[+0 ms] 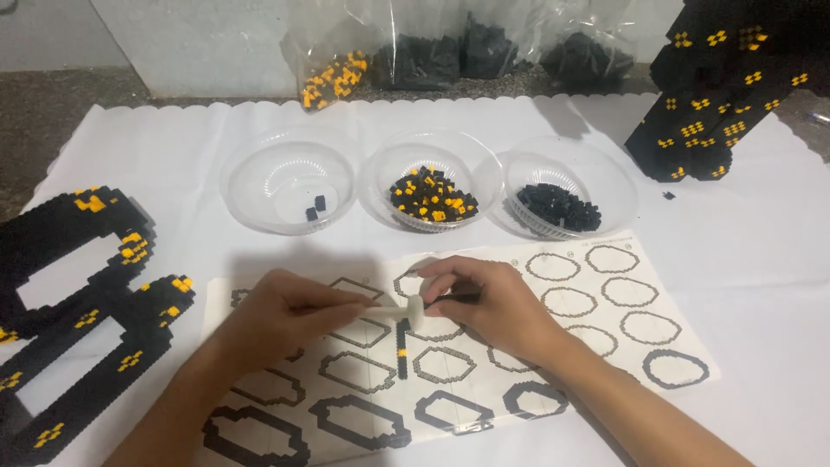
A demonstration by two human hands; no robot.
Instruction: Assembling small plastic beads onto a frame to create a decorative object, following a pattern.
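From the head camera, the left hand point(281, 318) pinches a small white tool point(399, 309) by its handle, fingers point(341, 304) closed around it, with its white head pointing toward the right hand point(488, 307). The right hand's fingers are clenched on a short black strip of bricks point(456, 298) just beside the tool's head. Directly below the fingers a thin black brick column point(402, 348) lies on the instruction sheet point(605, 346).

Judging by the scene, the build is well on: large black frame sections with orange spots point(78, 303) lie finished to the left of the left hand, and a tall black-and-orange block point(718, 86) stands far beyond the right hand. The piece at the fingers is only a short strip, so its printed ring outline looks barely begun. Beyond the fingers stand three clear bowls: the left bowl point(290, 177) holds just two black bricks, the middle bowl point(428, 190) a heap of black and orange ones, and the right bowl point(566, 186) a heap of black ones, so plenty of loose stock is left.

The sheet under both hands is white, printed with rows of black ring outlines. Farther back, past the bowls, clear plastic bags point(450, 47) lean at the wall, one with orange-and-black bricks point(333, 78), the others with black. A white scallop-edged cloth point(173, 147) covers the tabletop.
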